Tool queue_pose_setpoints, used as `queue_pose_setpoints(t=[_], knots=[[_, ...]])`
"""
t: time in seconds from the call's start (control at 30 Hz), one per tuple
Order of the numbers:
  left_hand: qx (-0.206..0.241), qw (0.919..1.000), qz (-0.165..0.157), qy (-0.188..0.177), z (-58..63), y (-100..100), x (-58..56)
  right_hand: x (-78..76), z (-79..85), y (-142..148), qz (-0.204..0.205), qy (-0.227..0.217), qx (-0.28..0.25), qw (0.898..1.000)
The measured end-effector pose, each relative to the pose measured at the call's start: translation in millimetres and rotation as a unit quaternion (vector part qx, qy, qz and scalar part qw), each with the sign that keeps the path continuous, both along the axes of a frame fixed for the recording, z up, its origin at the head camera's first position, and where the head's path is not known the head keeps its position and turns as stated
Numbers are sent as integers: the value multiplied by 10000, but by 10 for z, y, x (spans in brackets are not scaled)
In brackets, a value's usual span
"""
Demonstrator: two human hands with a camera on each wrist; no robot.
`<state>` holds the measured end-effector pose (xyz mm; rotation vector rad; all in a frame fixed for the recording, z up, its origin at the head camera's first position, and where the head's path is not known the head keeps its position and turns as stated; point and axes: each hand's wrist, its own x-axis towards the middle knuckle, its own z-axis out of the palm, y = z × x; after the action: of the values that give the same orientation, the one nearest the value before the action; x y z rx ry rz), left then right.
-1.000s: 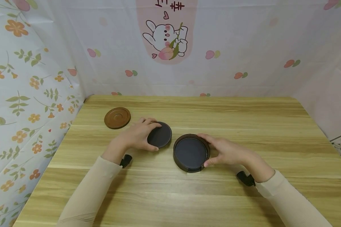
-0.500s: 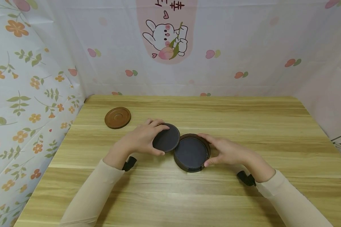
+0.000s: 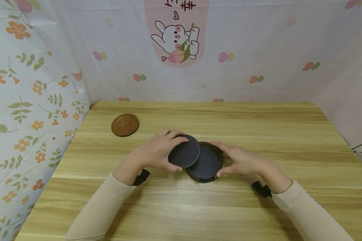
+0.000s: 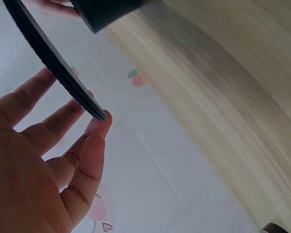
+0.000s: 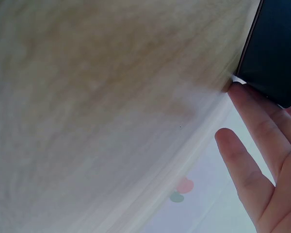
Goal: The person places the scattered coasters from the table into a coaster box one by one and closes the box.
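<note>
My left hand (image 3: 157, 151) holds a round black stitched coaster (image 3: 185, 154) by its edge, between thumb and fingers. That coaster overlaps the left part of a round dark coaster holder (image 3: 202, 180). Another black coaster (image 3: 209, 163) lies inside the holder, partly hidden under the held one. Seen edge-on in the left wrist view, the held coaster (image 4: 58, 68) is tilted beside the holder (image 4: 109, 12). With thumb and fingers spread around its right side, my right hand (image 3: 242, 160) grips the holder. The right wrist view shows fingers (image 5: 259, 119) at the holder's wall (image 5: 274, 48).
A brown ringed wooden coaster (image 3: 125, 125) lies at the back left of the wooden table (image 3: 181, 214). Behind the table hangs a white printed cloth (image 3: 259, 40), and a floral cloth (image 3: 33, 134) runs along the left side.
My left hand has moved to the right and slightly nearer with the black coaster, from beside the holder to over its left part. The right hand and the holder have stayed in place.
</note>
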<state>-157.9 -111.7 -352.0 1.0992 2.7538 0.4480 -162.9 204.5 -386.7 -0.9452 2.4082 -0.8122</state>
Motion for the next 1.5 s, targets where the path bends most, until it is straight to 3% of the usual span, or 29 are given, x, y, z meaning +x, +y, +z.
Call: queue_pose_setpoints(t=[0.8, 1.5], knots=[[-163, 9976, -623, 266, 60, 255, 149, 15, 22, -5, -32, -81, 10, 10000], [-320, 9964, -784, -25, -28, 490, 163, -3, 8, 13, 89, -19, -41, 10000]])
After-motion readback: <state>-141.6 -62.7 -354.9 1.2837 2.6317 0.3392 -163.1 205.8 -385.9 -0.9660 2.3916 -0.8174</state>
